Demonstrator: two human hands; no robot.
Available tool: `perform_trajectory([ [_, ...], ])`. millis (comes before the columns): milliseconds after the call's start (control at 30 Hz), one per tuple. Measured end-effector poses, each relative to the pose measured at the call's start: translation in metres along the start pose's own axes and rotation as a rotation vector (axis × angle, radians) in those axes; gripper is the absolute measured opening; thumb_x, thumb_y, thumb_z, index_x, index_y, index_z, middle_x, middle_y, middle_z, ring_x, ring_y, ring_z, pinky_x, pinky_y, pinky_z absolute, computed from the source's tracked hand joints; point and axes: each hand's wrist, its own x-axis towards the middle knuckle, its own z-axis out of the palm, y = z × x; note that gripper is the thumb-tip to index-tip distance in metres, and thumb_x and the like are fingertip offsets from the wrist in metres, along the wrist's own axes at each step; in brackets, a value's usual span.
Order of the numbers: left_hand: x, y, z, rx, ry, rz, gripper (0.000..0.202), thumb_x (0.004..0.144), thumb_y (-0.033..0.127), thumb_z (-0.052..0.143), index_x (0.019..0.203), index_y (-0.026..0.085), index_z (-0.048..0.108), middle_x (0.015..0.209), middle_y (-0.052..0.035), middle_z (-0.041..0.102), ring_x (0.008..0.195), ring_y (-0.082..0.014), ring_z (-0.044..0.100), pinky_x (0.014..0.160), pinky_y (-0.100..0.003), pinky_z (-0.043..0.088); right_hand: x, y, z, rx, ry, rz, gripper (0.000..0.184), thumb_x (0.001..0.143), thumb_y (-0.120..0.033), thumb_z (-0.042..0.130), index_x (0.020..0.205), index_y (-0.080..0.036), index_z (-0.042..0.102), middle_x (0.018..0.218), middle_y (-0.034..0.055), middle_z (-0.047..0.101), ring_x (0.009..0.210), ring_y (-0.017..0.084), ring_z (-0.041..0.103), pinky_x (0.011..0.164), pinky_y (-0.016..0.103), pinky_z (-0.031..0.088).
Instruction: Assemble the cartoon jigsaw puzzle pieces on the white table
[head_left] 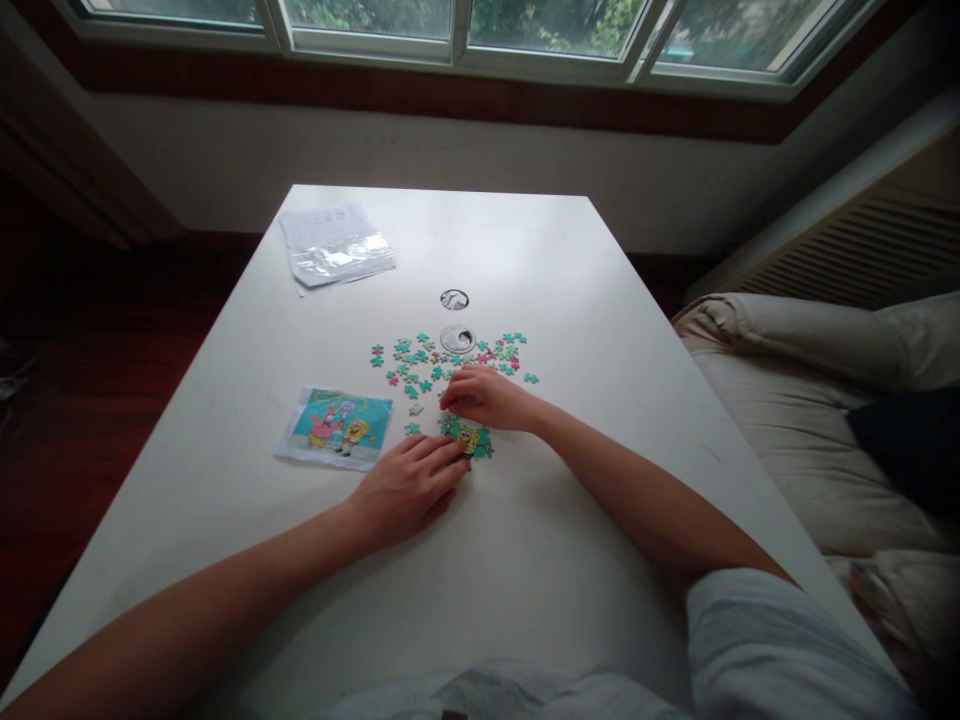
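Observation:
A partly joined jigsaw puzzle (480, 447) with a yellow figure on teal lies on the white table (570, 560). My left hand (411, 487) rests flat on its left and near side, fingers stretched out, covering part of it. Just beyond the joined part, my right hand (487, 398) is bent with thumb and fingertips drawn together; whatever is between them is too small to make out. Loose jigsaw pieces (426, 386), teal, green and pink, are scattered past both hands. To the left lies a picture card (341, 428) showing cartoon figures on teal.
Beyond the pieces are a round metal-rimmed disc (457, 339) and a round hole (454, 299) in the tabletop. Papers in a clear plastic sleeve (337, 245) lie at the far left. A beige padded seat (780, 400) stands along the right side.

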Motion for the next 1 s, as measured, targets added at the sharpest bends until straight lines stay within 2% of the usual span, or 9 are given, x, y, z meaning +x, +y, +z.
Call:
perform_trajectory([
  [133,0.0010,0.0003,-0.0007,0.003,0.011,0.003,0.033,0.100,0.023,0.050,0.131,0.019,0.059,0.141,-0.0102,0.061,0.129,-0.0250,0.055,0.108,-0.043,0.044,-0.0006,-0.0026,0.0006,-0.040,-0.027,-0.026,0.011,0.092,-0.024,0.066,0.093,-0.020,0.076,0.088,0.0055,0.067,0.085,0.018,0.057,0.084,0.032,0.042],
  [700,0.0009,-0.0002,-0.0004,-0.018,0.008,-0.009,0.034,0.100,0.024,0.051,0.132,0.019,0.059,0.141,-0.0105,0.061,0.130,-0.0249,0.055,0.109,-0.044,0.044,0.0011,-0.0075,0.0056,0.051,-0.009,0.068,0.016,0.093,-0.015,0.060,0.091,-0.018,0.076,0.091,0.0059,0.069,0.089,0.018,0.059,0.087,0.032,0.041],
  [1000,0.0012,0.0005,-0.0018,-0.015,0.003,-0.004,0.033,0.099,0.023,0.051,0.132,0.019,0.059,0.142,-0.0097,0.060,0.130,-0.0254,0.055,0.108,-0.043,0.044,0.0024,-0.0092,0.0008,0.148,-0.016,0.069,0.015,0.090,-0.013,0.061,0.090,-0.018,0.075,0.087,0.0037,0.073,0.083,0.016,0.061,0.085,0.030,0.043],
])
